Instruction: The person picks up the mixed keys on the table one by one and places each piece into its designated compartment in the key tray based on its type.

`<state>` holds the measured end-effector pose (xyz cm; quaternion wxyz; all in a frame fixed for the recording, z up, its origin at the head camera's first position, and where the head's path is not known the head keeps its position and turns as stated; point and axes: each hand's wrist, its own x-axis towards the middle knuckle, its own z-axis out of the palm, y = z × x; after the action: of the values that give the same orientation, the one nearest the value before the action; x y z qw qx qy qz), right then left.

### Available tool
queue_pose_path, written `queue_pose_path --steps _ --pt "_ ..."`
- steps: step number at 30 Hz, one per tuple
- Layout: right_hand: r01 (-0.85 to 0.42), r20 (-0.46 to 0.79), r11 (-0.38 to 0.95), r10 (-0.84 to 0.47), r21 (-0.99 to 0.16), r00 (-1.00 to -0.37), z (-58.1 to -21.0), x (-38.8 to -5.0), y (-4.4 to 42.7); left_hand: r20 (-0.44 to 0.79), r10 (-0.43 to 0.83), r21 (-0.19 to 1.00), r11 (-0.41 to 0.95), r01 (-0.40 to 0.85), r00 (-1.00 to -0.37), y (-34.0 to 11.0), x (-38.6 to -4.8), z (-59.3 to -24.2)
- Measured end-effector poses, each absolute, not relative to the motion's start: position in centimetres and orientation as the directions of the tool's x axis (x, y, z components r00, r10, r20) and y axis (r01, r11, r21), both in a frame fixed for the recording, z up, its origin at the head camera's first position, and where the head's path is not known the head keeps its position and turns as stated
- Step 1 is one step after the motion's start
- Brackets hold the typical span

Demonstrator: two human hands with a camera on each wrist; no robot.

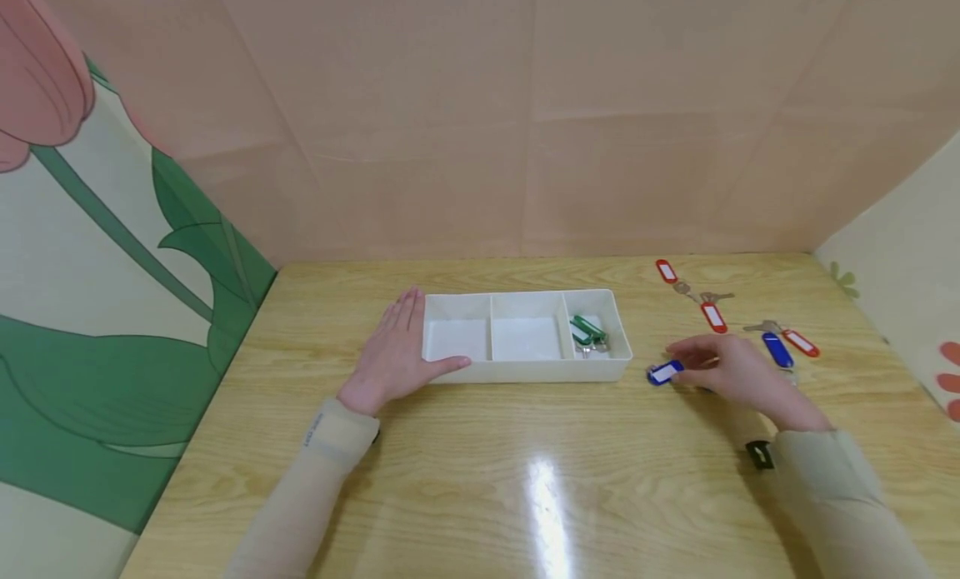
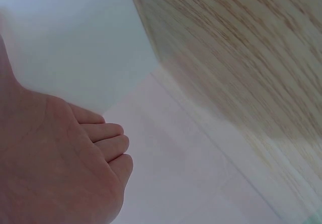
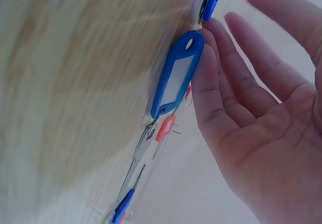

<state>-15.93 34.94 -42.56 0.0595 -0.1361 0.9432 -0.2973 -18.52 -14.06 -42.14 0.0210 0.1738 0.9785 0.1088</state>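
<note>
A white three-compartment box (image 1: 525, 371) stands on the table, with several green key tags (image 1: 588, 329) and keys in its right compartment. My left hand (image 1: 393, 354) rests against the box's left end, fingers fairly straight and thumb across the front rim. In the left wrist view, its palm (image 2: 65, 158) lies beside the white wall. To the right of the box, my right hand (image 1: 731, 372) pinches a blue key tag (image 1: 664, 372) close to the tabletop. Another blue key tag (image 3: 178, 73) with a key lies beneath its fingers, mostly hidden in the head view.
Red key tags (image 1: 713, 317) with keys lie at the back right of the wooden table (image 1: 450, 479). Beyond my right hand are another blue tag (image 1: 777, 350) and a red tag (image 1: 800, 342). A pinkish wall (image 1: 525, 146) rises behind the table.
</note>
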Motion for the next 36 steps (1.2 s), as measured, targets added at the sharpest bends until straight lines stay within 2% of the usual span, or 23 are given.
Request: queue_pose_path --steps 9,27,36 --pt "-0.237 -0.034 0.829 -0.294 -0.506 -0.955 -42.9 -16.1 34.7 0.007 0.352 0.218 0.913 0.345 -0.936 -14.1 -18.5 -42.1" --pt "-0.24 -0.035 0.806 -0.307 -0.542 -0.951 -42.4 -15.7 34.4 0.023 0.358 0.212 0.911 0.355 -0.933 -14.1 -18.6 -42.3" --pt "-0.267 0.038 0.801 -0.293 -0.536 -0.955 -41.9 -15.5 34.5 -0.007 0.349 0.224 0.914 0.339 -0.937 -14.1 -18.5 -42.0"
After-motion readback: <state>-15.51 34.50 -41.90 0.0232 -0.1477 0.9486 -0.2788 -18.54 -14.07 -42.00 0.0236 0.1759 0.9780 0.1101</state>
